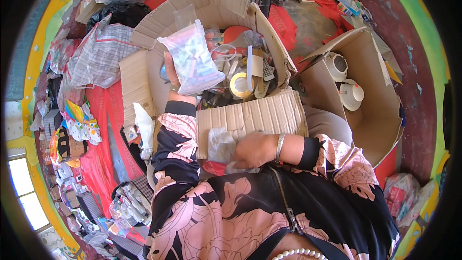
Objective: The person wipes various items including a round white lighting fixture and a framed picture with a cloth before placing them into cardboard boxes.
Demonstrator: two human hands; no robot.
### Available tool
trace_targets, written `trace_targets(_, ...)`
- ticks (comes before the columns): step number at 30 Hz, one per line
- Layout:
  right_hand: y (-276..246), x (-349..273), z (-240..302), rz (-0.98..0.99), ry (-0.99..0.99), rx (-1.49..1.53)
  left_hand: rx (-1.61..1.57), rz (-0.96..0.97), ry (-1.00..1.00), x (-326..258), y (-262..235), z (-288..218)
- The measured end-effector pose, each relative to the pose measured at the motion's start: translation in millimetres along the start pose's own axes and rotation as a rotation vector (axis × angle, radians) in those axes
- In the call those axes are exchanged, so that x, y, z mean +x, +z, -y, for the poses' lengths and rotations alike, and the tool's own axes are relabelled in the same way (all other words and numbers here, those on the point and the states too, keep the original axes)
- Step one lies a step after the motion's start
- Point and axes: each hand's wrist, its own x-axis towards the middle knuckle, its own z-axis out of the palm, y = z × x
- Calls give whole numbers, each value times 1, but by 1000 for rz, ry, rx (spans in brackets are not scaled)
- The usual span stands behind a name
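My left hand (171, 71) holds up a clear plastic bag (193, 60) filled with small pastel sticks or tubes. Its fingers wrap round the bag's sides, above a large open cardboard box (250, 115). Inside that box lie mixed odds and ends, among them a roll of yellowish tape (240, 85) and a white strip (250, 67). Close to my body, my right hand (255, 149) is closed on a crumpled translucent plastic bag (220, 142), over the box's near flap. Something red (215, 167) shows just below it; its kind is unclear.
On the right stands a second open cardboard box (370, 130) with white cup-shaped pieces (352, 95) inside. A checked bag (103, 53) sits at the left. Red sheeting (96, 163) covers part of the floor, with many packages along the left wall. A black crate (262, 2) stands behind the box.
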Motion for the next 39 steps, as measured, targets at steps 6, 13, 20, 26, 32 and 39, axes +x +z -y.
trace_targets(6, -3, -2, -3, -62, -38, 32, 24, -86, 106, -9, 15, 2)
trace_targets(13, -51, -27, -20, -519, -48, 564, 127, -150, 153, -23, 41, -7)
trace_targets(20, -47, -14, -38, -952, 99, 624, 411, -547, 297, -22, 38, -14)
trace_targets(26, -50, 1, -36, -1030, 101, 391, 601, -644, 249, -14, 54, 38)
trace_targets(32, -64, -6, -35, -946, -231, 1477, 484, -456, 211, -30, 96, 28)
trace_targets(39, -56, -6, -30, -813, -339, 1747, 602, -311, 54, -49, 90, 21)
